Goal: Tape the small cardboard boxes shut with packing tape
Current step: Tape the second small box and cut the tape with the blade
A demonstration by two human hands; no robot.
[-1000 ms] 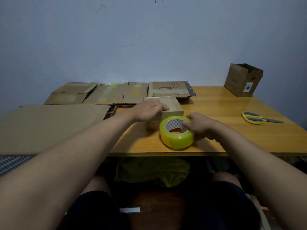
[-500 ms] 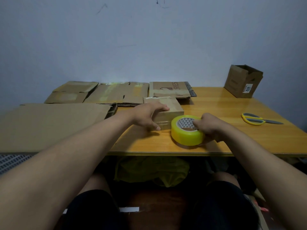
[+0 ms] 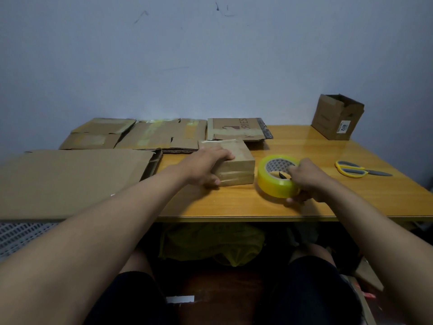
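It looked like a plain home room — scuffed bare wall, wooden table, flattened cardboard.

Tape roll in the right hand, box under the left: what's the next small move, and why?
Probably peel the tape's free end toward the small box. The right hand grips the tape roll beside it, the left hand holds the box steady, and no strip bridges them.

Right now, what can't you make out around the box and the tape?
Head view only:
- Box: top seam under the left hand; taped or not, unclear.
- Tape roll: loose end hidden by the right hand.
- Dark thing in the roll's core: too small to identify.
- Open box: inside hidden by its walls.
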